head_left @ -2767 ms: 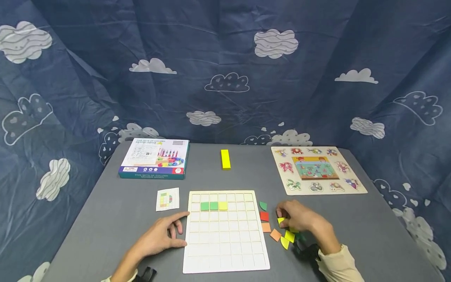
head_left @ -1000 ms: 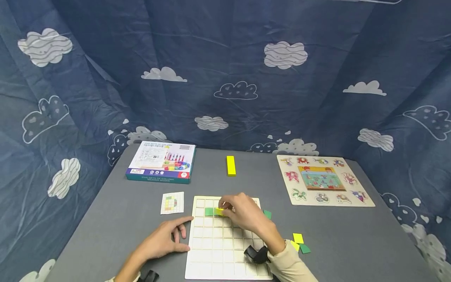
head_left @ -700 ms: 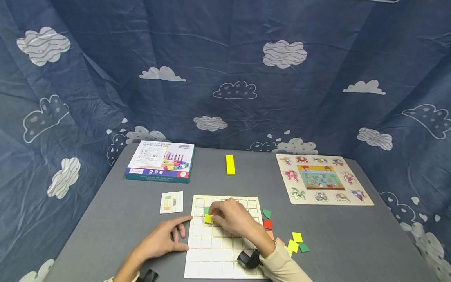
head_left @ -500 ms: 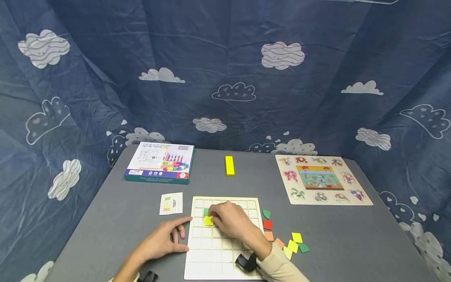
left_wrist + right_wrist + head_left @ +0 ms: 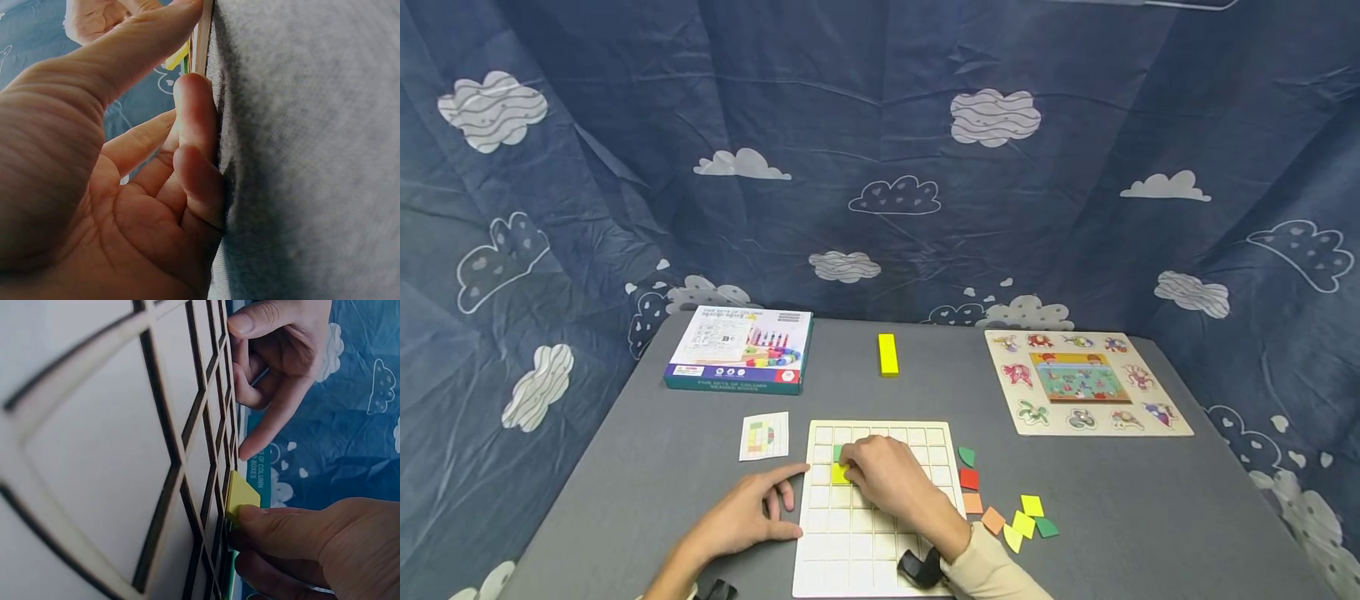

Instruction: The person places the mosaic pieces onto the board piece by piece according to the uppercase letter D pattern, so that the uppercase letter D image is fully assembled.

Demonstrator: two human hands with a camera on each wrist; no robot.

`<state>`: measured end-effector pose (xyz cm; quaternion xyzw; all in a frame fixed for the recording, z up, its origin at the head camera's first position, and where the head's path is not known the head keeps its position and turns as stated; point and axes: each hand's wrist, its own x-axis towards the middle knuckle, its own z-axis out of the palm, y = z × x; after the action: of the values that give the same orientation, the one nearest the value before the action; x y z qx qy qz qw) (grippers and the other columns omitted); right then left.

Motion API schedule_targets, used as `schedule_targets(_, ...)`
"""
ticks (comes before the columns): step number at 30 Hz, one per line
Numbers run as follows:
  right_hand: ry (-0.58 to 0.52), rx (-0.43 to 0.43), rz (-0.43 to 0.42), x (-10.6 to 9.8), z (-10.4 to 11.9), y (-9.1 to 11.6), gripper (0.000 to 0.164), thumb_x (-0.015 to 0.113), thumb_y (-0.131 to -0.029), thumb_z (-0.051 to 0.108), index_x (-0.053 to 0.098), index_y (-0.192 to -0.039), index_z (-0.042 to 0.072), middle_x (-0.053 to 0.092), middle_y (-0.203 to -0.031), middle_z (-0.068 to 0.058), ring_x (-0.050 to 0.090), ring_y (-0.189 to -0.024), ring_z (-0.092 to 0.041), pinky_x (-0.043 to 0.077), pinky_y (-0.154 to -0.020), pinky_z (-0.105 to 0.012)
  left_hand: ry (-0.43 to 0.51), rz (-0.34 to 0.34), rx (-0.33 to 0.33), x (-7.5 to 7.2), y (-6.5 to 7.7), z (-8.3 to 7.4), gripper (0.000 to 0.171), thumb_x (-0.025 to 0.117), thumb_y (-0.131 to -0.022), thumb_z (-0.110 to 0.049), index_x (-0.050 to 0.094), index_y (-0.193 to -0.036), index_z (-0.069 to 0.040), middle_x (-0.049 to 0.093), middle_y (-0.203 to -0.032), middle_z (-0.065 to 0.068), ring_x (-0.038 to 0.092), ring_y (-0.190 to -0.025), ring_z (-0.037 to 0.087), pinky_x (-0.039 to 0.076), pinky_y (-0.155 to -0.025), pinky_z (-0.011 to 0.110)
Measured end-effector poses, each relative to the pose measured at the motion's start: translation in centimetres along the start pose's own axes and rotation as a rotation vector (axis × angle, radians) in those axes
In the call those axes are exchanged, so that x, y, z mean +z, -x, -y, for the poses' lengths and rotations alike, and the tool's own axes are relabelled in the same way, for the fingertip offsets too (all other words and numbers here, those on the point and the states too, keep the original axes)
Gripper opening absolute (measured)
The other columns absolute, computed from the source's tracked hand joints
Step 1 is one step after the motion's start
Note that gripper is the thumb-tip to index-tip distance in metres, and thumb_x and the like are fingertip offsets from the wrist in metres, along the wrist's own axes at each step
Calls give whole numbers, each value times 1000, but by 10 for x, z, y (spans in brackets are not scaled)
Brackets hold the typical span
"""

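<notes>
Right hand (image 5: 883, 475), pinching yellow tile (image 5: 838, 475), has come from loose tiles (image 5: 1023, 524) to board (image 5: 822, 550), apparently starting row below green tile (image 5: 837, 452); left hand (image 5: 741, 512), thumb-index spread, touches board edge.

High up, the head camera peers forward and down over the surface (image 5: 662, 475); the left wrist's, tipped sideways, hugs the left grip (image 5: 741, 510); the right wrist's skims the grid board (image 5: 827, 575), close; all three catch the right grip (image 5: 886, 475).
</notes>
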<state>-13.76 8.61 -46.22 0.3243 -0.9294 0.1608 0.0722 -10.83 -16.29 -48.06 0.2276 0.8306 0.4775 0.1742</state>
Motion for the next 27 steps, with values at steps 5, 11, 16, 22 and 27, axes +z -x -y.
schedule_targets(5, 18, -6, -9, 1, 2, 1, 8, 75, -86, 9, 75, -87, 18, 73, -83, 8, 67, -76, -9, 53, -64, -26, -2, 2, 2, 0, 1, 0, 75, 86, -78, -22, 51, -142, -3, 60, -91, 0, 55, -64, 4, 45, -67, 23)
schedule_targets(11, 5, 1, -5, 0, 3, 1, 9, 76, -84, 8, 75, -86, 17, 73, -83, 7, 66, -75, -8, 53, -65, -26, -1, 0, 6, -1, 0, 0, 75, 86, -78, -22, 52, -142, -3, 60, -91, 0, 55, -64, 4, 45, -67, 24)
schedule_targets(16, -20, 6, 19, -2, 2, 3, 8, 78, -84, 9, 77, -87, 16, 72, -85, 7, 63, -77, -6, 51, -64, -23, -7, -1, 9, -1, 0, -1, 75, 86, -79, -23, 52, -142, -3, 60, -91, 0, 55, -64, 4, 45, -68, 23)
schedule_targets(22, 26, -42, 69, -5, 3, 6, 4, 77, -89, 19, 81, -89, 20, 67, -102, 3, 62, -86, -8, 52, -67, -23, -6, -6, 9, 0, 1, -2, 74, 86, -78, -22, 52, -141, -3, 60, -91, 1, 55, -64, 3, 46, -68, 24)
schedule_targets(27, 52, -50, 100, -7, 4, 7, 7, 75, -91, 22, 81, -91, 21, 64, -105, 2, 62, -84, -7, 52, -66, -22, 7, -5, 3, 0, 1, -2, 74, 86, -78, -20, 52, -142, -3, 60, -91, 2, 55, -63, 4, 45, -68, 24)
